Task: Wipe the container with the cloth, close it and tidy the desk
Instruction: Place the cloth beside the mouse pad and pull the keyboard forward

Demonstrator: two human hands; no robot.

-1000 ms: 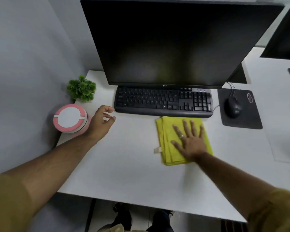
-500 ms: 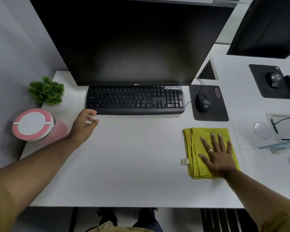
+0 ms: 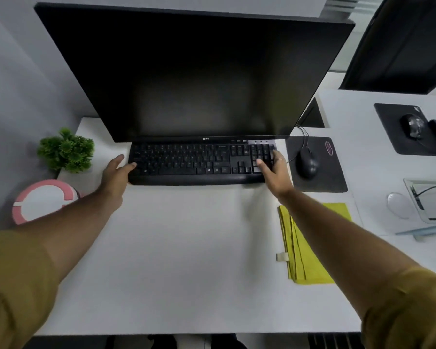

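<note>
The pink container (image 3: pixel 39 200) with its pink-and-white lid on stands at the desk's left edge, partly behind my left forearm. A folded yellow-green cloth (image 3: pixel 305 250) lies flat on the right side of the white desk (image 3: pixel 186 248), under my right forearm. My left hand (image 3: pixel 117 172) holds the left end of the black keyboard (image 3: pixel 191 162), thumb on its keys. My right hand (image 3: pixel 275 167) grips the keyboard's right end over the number pad.
A large dark monitor (image 3: pixel 194 79) stands over the keyboard. A small green plant (image 3: pixel 66 151) sits at the back left. A black mouse (image 3: pixel 307 163) rests on a mouse pad (image 3: pixel 322 177). A second desk to the right carries another mouse and monitor.
My right hand left the cloth and moved up to the keyboard's right end. My left hand moved forward onto the keyboard's left end. The cloth stays where it was put down.
</note>
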